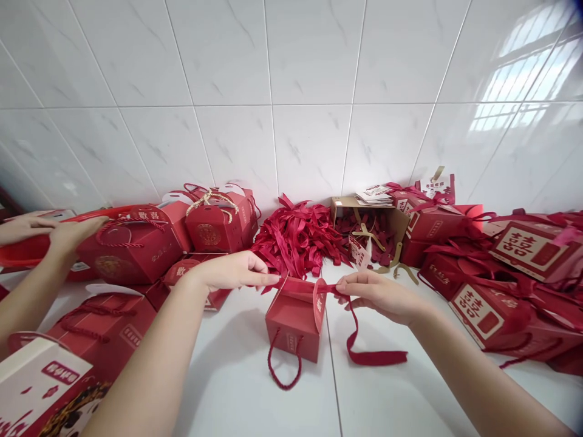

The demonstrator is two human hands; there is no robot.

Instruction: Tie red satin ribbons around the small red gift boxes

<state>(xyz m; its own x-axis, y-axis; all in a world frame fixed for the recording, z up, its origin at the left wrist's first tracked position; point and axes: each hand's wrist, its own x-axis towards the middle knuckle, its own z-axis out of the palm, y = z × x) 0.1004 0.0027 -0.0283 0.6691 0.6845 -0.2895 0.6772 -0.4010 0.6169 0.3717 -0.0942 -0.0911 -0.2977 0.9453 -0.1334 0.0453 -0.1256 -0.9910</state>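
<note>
While both of a person's hands work at its top, a small red box (294, 328) stands upright at the centre of the frame on a white tiled desk (246, 382), its red cord handle (283, 371) hanging down the front to the surface. A red ribbon (353, 340) runs across the box's open top. The left hand (230, 271) has its grip closed, thumb and fingers pinching one end of the ribbon at the box's left upper edge. The right hand (380, 297) pinches the ribbon shut just right of the box's rounded flap, and the loose tail drops from it and lies flat on the desk towards the lower right.

Just behind the box, a heap of loose red ribbons (296, 240) lies against the white tiled wall (273, 91), beside an open cardboard carton (340, 207) with paper tags spilling from it. Finished red boxes are piled at the right (478, 309) and at the left (132, 249) of the frame. At the far left, a co-worker's two hands (75, 233) rest on one of those boxes.
</note>
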